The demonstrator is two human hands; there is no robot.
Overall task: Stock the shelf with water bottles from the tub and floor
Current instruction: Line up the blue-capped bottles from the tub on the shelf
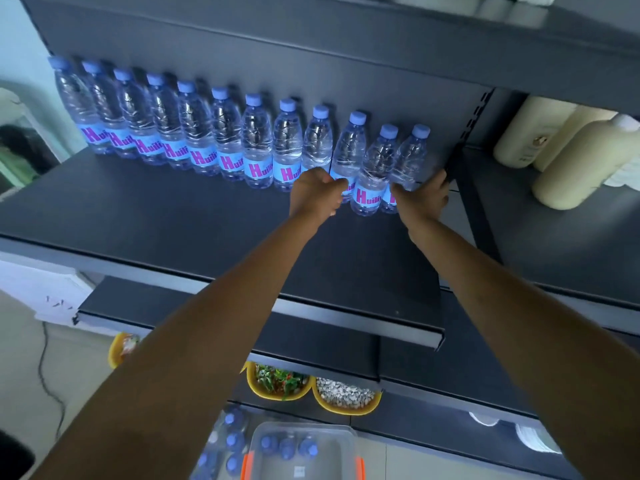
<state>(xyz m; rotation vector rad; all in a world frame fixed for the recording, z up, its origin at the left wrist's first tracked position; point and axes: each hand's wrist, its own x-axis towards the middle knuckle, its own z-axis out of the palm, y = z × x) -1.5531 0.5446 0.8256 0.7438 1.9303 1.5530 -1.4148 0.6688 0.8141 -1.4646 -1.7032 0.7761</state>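
Squaring up the right end of the row of water bottles (221, 133), which is standing far back on the dark shelf (156, 220). Left hand (318, 194) is curling round the lower part of the inner bottle (348, 150), right hand (424, 199) is wrapping the base of the end bottle (410, 157), and the middle bottle (370, 178) between them is sitting a touch nearer than the rest. My take: be keeping both upright, sliding them back until they're lining up with the others, labels facing out, and only letting go once the bases are sitting flat, since one nudge could be toppling the neighbours. Down below, the clear tub (346, 441) is holding a few more, with floor bottles (232, 441) just left of it.
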